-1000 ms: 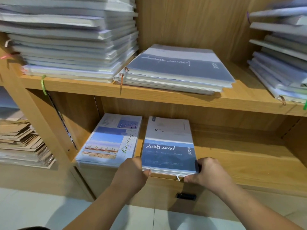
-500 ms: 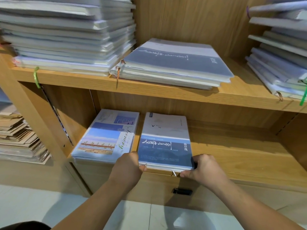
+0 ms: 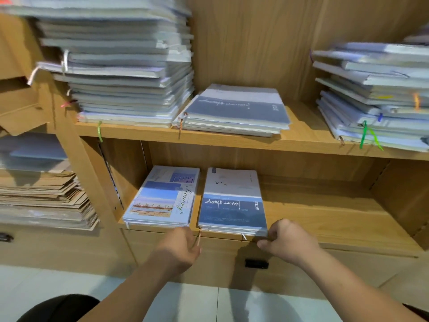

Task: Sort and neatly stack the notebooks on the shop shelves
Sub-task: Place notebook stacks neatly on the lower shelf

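Reaching to the front lip of the lower shelf (image 3: pixel 325 219), both hands sit at the near edge of the blue notebook stack (image 3: pixel 232 205), which lies flat just beside the scenery notebooks (image 3: pixel 162 198). The left hand (image 3: pixel 178 245) is curled by the stack's brown ribbon (image 3: pixel 199 238); I cannot tell if it pinches it. The right hand (image 3: pixel 287 240) curls its fingers at the stack's near right corner, thumb below; whether it grips, I cannot tell. Taller piles (image 3: pixel 125 73) crowd the upper shelf (image 3: pixel 301 135).

head view, close, looking forward and down at wooden shelves (image 3: pixel 232 141), single camera
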A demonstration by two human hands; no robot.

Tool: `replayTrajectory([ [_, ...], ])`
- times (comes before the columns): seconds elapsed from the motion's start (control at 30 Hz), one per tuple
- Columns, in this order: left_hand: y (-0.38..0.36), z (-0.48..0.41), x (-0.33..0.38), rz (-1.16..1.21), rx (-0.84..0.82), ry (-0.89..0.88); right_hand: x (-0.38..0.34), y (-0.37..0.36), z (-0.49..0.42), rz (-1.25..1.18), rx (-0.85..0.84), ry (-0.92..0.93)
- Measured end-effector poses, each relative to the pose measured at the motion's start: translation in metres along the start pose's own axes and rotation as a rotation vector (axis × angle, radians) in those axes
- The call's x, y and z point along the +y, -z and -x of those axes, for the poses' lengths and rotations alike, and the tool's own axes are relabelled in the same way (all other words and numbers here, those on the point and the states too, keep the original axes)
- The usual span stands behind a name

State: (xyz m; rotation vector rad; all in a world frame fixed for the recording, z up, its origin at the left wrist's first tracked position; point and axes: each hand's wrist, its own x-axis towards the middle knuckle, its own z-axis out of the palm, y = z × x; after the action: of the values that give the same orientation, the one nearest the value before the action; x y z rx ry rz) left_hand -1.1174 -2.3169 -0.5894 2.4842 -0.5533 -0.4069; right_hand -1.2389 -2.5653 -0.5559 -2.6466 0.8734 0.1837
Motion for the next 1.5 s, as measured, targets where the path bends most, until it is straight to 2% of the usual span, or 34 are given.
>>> replayTrajectory([
  [0.13,0.02,0.034,0.01,0.113,-0.005,-0.103,-0.023,0.031,0.037,-0.096,0.053,0.161],
  [0.2,0.041,0.046,0.024,0.169,0.049,-0.195,-0.038,0.059,0.052,-0.113,0.115,0.257],
  [0.33,0.112,0.059,0.071,0.194,0.372,-0.398,-0.07,0.136,0.074,-0.195,0.31,0.438],
  [0.43,0.167,0.058,0.105,0.309,0.557,-0.548,-0.087,0.191,0.078,-0.278,0.589,0.537],
  [0.5,0.191,0.044,0.121,0.262,0.653,-0.574,-0.092,0.212,0.069,-0.295,0.762,0.538],
  [0.53,0.198,0.034,0.126,0.193,0.672,-0.546,-0.091,0.216,0.06,-0.273,0.775,0.507],
  [0.63,0.2,0.006,0.13,0.013,0.557,-0.424,-0.084,0.212,0.03,-0.282,0.518,0.367],
  [0.7,0.194,-0.004,0.127,-0.015,0.512,-0.454,-0.08,0.205,0.016,-0.341,0.422,0.362],
  [0.87,0.176,-0.014,0.124,-0.026,0.399,-0.425,-0.083,0.202,-0.001,-0.341,0.403,0.38],
  [0.97,0.171,-0.01,0.136,0.116,0.416,-0.437,-0.09,0.203,-0.009,-0.366,0.444,0.327],
  [1.03,0.168,-0.001,0.144,0.241,0.414,-0.422,-0.091,0.202,-0.014,-0.498,0.478,0.254],
  [1.13,0.16,0.015,0.143,0.333,0.334,-0.432,-0.087,0.2,-0.016,-0.599,0.523,0.194],
  [1.2,0.166,0.02,0.137,0.34,0.306,-0.438,-0.083,0.201,-0.016,-0.563,0.551,0.194],
  [1.33,0.183,0.008,0.138,0.375,0.449,-0.327,-0.085,0.209,-0.01,-0.345,0.546,0.201],
  [1.5,0.178,-0.001,0.157,0.633,0.374,-0.168,-0.096,0.209,0.007,-0.25,0.524,0.234],
])
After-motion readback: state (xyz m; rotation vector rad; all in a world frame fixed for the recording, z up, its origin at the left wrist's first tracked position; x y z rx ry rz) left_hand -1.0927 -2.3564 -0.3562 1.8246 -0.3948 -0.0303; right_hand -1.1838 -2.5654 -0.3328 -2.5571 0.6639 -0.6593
